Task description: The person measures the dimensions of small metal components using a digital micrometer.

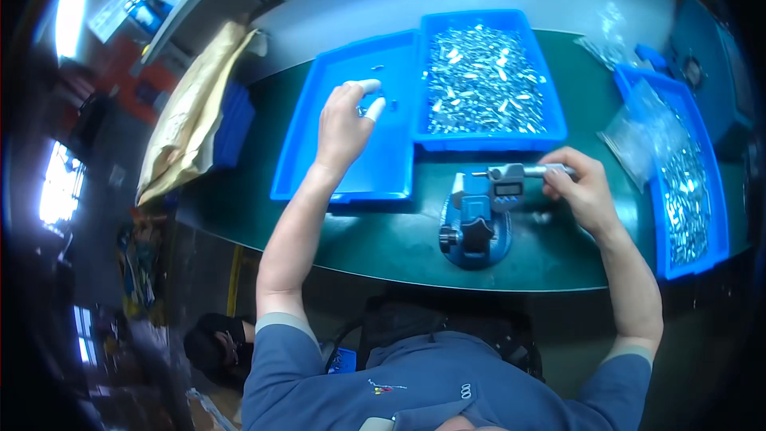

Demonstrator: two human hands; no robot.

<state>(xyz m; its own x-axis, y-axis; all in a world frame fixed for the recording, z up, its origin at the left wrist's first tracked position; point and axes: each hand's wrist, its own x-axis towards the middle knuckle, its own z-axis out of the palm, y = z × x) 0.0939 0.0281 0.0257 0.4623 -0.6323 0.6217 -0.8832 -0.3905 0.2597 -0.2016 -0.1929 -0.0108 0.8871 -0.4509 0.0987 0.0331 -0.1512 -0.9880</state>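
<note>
The left hand (pixel 345 124) hovers over a shallow blue tray (pixel 319 160), its fingers curled loosely together with a white cot on one fingertip; whether it grips a small part cannot be told. A few tiny metal pieces (pixel 377 69) lie near the tray's far edge. The right hand (pixel 582 190) is closed around the thimble end of a digital micrometer (pixel 511 177), which sits clamped in a blue stand (pixel 475 231) on the green bench mat (pixel 383 247). Just behind the micrometer is a deeper blue bin (pixel 550 132) heaped with small shiny metal parts (pixel 483 80). Another blue bin (pixel 714 223) of parts stands at the right.
</note>
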